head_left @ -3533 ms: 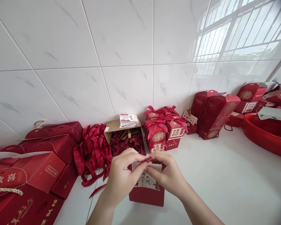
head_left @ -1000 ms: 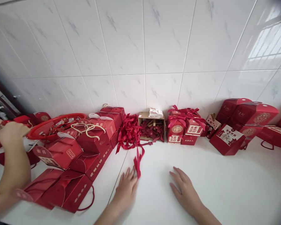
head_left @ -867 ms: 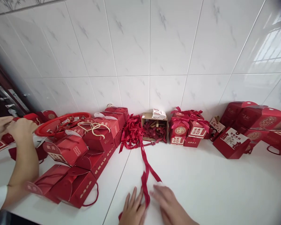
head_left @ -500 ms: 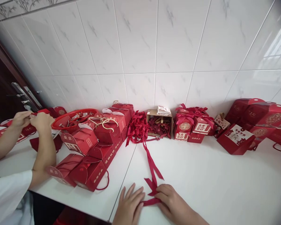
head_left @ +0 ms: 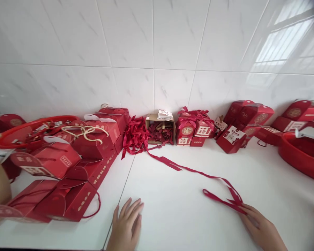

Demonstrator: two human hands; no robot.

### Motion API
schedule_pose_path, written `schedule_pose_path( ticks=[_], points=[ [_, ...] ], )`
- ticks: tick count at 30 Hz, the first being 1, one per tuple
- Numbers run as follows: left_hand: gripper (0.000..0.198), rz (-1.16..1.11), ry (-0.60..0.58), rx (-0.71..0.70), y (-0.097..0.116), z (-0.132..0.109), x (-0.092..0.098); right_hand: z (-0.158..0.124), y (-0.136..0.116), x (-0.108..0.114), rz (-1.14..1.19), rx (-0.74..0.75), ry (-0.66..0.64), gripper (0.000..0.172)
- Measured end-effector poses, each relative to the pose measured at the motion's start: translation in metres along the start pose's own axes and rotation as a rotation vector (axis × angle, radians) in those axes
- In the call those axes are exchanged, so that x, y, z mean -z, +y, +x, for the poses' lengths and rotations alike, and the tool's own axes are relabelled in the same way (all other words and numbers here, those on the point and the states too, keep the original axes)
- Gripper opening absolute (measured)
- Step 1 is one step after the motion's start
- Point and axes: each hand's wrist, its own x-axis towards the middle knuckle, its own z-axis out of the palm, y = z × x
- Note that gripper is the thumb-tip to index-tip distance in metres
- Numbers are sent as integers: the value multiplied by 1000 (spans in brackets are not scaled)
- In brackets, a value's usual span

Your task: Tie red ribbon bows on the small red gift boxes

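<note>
Wall: glossy white tile, grey veining, barred window reflection upper right.
Table: smooth, white, thin dark seam left of centre.
Stacked boxes, left: creased red card, rounded flaps, gold lettering, red cord handle.
Basin, right: glossy red, curved wall.
Tied boxes, near wall: cube-like, satin bows on top.
Heap: tangled, shiny red strips.
Carton, beside heap: plain brown, dark red pieces inside.
Left hand: near side of table, fingers apart; contact unclear.
Right hand: fingertips clamped on ribbon.
Ribbon: narrow, flat, deep red, twisted in places; runs from heap across table to right hand, a folded length pointing back left.
Cards: small white stack atop carton.
</note>
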Motion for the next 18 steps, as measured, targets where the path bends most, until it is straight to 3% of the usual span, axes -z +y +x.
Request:
schedule_pose_path(
  ticks=[2,4,6,8,10,12,15,18],
  points=[
    [39,23,47,-26,-3,2,-5,-7,10,11,-22,-131,84,37],
    [38,43,104,-58,-6,2,-8,-3,-2,14,-28,-193,149,38],
    [38,64,155,-90,-7,2,-10,14,-33,9,-3,-138,180,39],
    [40,90,185,-114,-6,0,-9,38,-80,-7,51,34,161,40],
    [40,120,199,-129,-5,-1,-7,64,-136,-33,97,295,20,43],
    [40,147,200,-134,-3,-2,-4,86,-194,-67,129,460,-112,38],
    [40,166,201,-146,-4,-3,-1,104,-269,-125,126,641,-290,34],
    [39,202,217,-194,-8,-3,1,109,-316,-170,76,702,-375,39]
  ],
)
